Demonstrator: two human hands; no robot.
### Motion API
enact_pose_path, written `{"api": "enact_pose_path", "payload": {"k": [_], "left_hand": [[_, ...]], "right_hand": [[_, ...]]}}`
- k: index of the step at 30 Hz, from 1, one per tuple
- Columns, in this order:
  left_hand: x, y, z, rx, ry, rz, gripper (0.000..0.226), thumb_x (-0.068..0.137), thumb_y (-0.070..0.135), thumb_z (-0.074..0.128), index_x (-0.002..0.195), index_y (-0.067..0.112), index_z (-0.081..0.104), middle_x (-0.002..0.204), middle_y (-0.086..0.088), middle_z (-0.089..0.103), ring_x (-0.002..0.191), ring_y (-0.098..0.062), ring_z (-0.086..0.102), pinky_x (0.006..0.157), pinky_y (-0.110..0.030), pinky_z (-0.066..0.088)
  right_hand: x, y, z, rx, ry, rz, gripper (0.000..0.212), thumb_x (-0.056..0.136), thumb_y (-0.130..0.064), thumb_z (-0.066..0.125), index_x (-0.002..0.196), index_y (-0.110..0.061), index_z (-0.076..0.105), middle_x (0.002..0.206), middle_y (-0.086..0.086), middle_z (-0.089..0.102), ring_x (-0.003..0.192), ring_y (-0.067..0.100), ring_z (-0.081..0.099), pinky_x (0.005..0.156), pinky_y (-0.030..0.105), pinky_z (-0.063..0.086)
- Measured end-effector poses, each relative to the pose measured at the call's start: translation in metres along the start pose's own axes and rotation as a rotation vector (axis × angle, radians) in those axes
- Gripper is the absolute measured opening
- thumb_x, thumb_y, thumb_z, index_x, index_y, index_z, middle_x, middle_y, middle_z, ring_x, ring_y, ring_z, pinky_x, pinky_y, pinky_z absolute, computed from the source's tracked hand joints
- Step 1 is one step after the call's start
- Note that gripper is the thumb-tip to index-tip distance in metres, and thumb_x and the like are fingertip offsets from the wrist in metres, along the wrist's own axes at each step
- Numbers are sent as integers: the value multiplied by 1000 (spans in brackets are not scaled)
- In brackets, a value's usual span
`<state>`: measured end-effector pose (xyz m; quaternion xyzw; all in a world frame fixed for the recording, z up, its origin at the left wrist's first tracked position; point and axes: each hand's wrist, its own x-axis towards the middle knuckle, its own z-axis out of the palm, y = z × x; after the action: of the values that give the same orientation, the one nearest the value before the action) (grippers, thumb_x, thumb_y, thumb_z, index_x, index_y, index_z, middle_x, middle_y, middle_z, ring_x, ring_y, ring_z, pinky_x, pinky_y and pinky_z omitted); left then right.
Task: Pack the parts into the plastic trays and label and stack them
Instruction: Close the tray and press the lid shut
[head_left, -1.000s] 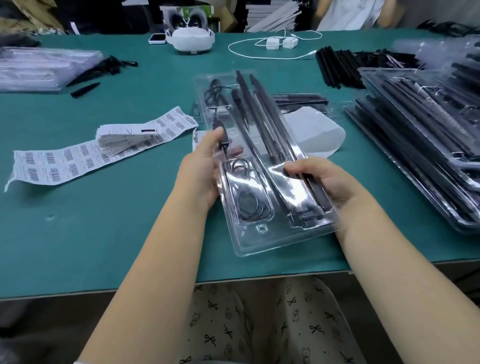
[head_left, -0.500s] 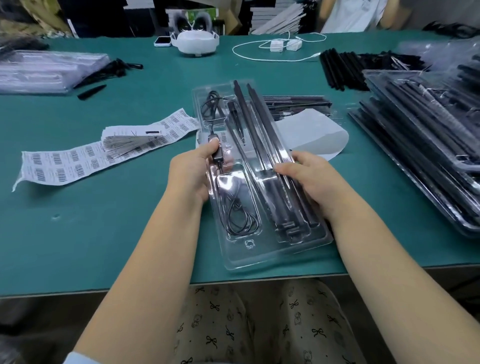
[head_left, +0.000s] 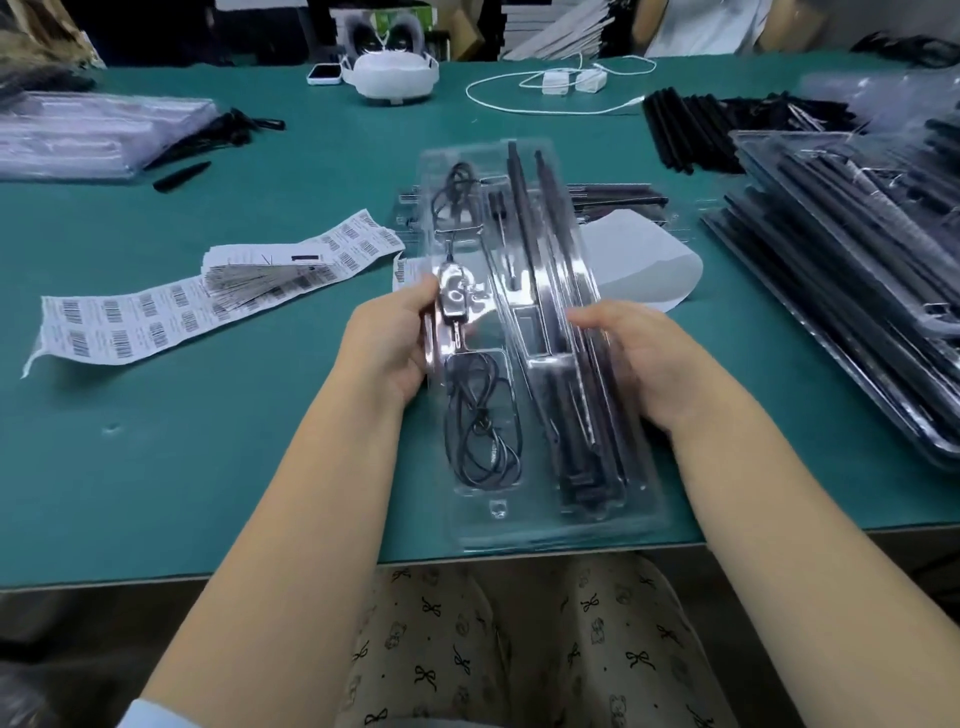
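Both hands, left hand (head_left: 395, 343) and right hand (head_left: 649, 358), clasp our plastic tray (head_left: 524, 322) mid-frame by its long edges; thin, springy (probably slippery); we'd hold gently.

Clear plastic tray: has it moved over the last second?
Yes. The clear plastic tray has come toward the person: its near end, formerly short of the green table's front edge, now reaches it. Both hands hold its sides.

Green table (head_left: 260, 467) with barcode labels (head_left: 156, 317)
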<state>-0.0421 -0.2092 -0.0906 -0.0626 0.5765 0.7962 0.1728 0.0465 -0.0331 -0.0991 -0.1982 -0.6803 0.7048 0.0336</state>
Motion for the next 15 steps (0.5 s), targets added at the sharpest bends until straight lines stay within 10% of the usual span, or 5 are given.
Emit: {"api": "enact_pose_path", "payload": {"k": [5,9,15], "left_hand": [[-2,-7,3,112,-60,-51,22,95,16,55,79,4,64,57,-3,67,45,-19,63,34,-37,51],[6,-12,6,189,-69,-43,28,99,9,43,83,0,63,68,-11,70,56,-22,67,52,-36,58],[9,-13,8,189,-52,-73,29,97,2,41,79,-5,62,73,-20,69,68,-32,68,73,-45,59]], "right_hand": [[8,-1,6,-380,273,-270,75,79,-42,71,139,-20,32,116,-6,47,100,5,48,81,17,37],[26,-15,20,-972,325,-419,78,74,-58,68,136,-21,39,135,5,35,126,23,29,101,35,29],[50,-19,40,-960,210,-211,88,67,-67,68,136,-21,38,137,5,31,129,26,24,101,39,31]]}}
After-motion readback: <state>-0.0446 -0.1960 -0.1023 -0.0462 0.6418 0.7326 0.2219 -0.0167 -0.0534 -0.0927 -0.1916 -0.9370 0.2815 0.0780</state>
